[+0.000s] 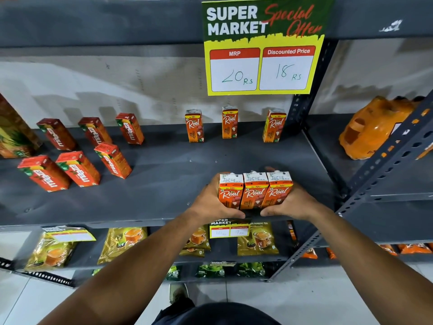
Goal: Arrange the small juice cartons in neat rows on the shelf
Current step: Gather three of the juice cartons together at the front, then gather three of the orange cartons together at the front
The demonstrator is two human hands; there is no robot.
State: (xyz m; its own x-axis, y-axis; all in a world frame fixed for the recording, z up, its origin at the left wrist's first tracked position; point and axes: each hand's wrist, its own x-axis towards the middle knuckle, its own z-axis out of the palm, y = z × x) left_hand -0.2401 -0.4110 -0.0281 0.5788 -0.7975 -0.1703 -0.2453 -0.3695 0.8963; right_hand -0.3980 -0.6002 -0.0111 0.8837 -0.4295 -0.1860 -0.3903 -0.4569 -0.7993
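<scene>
Grey metal shelf (164, 207), centre of frame, front edge running left to right. Item: three orange "Real" juice cartons (255, 191), upright, pressed side by side in one tight row near the front edge, lower centre right of the frame. Left hand (212, 204) curled around the leftmost carton of the trio, thumb low at the front; right hand (289, 205) curled around the rightmost, so both hands clamp the block between them. Further "Real" cartons: three singles standing upright along the back of the same shelf, centre right, well apart from each other, at (194, 126), (229, 123) and (274, 126). Six red "Maaza" cartons (77, 168) in two loose rows of three, left of frame, spaced apart. Yellow and green price sign (262, 46), top centre right, reading MRP 20 Rs, discounted price 18 Rs. Orange plastic-wrapped pack (372, 127) on the neighbouring shelf, right edge. Yellow tea pouches (121, 242) on the lower shelf.
</scene>
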